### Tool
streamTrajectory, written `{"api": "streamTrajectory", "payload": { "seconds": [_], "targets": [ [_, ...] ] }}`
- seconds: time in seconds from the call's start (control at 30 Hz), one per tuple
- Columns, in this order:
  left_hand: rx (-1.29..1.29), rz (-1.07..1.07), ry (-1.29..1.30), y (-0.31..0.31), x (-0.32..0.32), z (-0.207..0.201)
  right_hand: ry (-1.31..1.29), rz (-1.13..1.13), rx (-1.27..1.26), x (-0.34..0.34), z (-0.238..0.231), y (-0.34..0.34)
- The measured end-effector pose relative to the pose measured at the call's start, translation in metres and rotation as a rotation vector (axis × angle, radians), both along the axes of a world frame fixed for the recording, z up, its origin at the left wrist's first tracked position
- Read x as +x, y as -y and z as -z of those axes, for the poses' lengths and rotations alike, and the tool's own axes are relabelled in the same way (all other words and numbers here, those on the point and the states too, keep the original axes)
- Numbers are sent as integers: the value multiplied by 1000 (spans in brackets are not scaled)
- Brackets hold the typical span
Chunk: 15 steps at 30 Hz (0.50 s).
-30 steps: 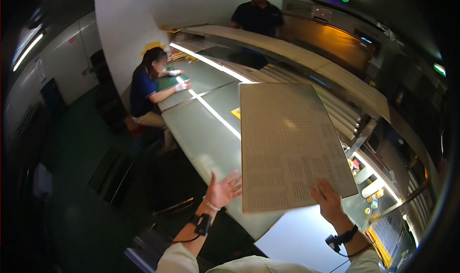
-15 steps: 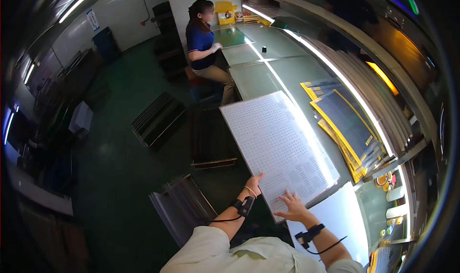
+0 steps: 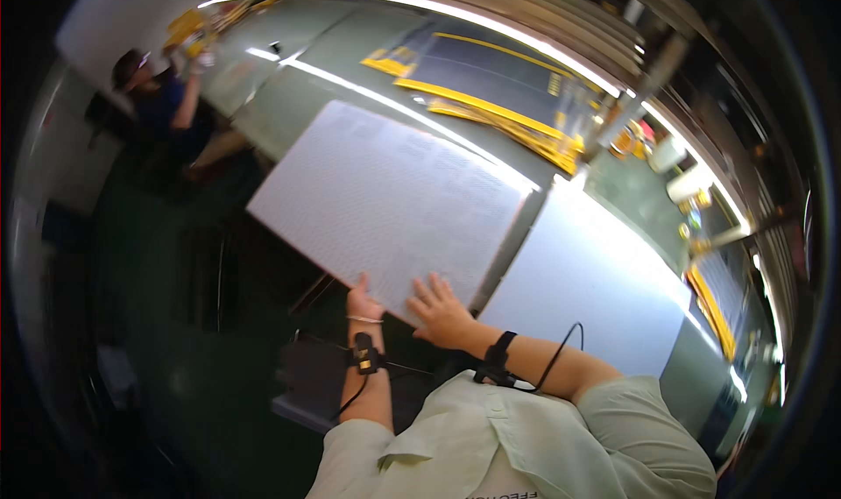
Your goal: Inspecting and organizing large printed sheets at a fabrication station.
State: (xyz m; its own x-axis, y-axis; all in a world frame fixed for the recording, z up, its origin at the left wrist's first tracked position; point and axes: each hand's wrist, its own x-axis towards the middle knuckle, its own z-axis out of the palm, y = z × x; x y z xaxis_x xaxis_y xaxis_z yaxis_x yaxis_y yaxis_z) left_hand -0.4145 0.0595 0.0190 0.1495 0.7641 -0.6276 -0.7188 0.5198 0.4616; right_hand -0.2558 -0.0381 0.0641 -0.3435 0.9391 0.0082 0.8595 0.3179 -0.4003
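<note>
A large flat rectangular panel (image 3: 394, 201), pale and covered with rows of small dark marks, lies in front of me. It overhangs the near edge of the worktable. My left hand (image 3: 364, 301) grips its near edge, the thumb on top and the fingers out of sight beneath. On its surface near the near right corner, my right hand (image 3: 441, 311) rests with fingers spread. To the right is a smooth white sheet (image 3: 587, 271) with bright lamp glare along its far side.
Yellow-edged dark screens (image 3: 491, 74) are stacked beyond the panel on the worktable (image 3: 337, 56). Another person (image 3: 162, 96) sits at the far left, arms raised near a yellow object. White rolls (image 3: 688, 184) stand at the right. A dark rack (image 3: 328, 372) is below my left forearm.
My view has swung to the right, so the panel appears further left and rotated. Both hands keep their places on it. The other person's hand has risen off the table.
</note>
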Motion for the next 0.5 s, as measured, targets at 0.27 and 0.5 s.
{"api": "streamTrajectory", "payload": {
  "seconds": [0.27, 0.5],
  "targets": [
    [61, 66, 9, 2, -7, 7, 82, -206, 21, 11, 9, 29],
    [-19, 55, 96, 1, -30, 17, 129, -382, 19, 13, -1, 29]
  ]
}}
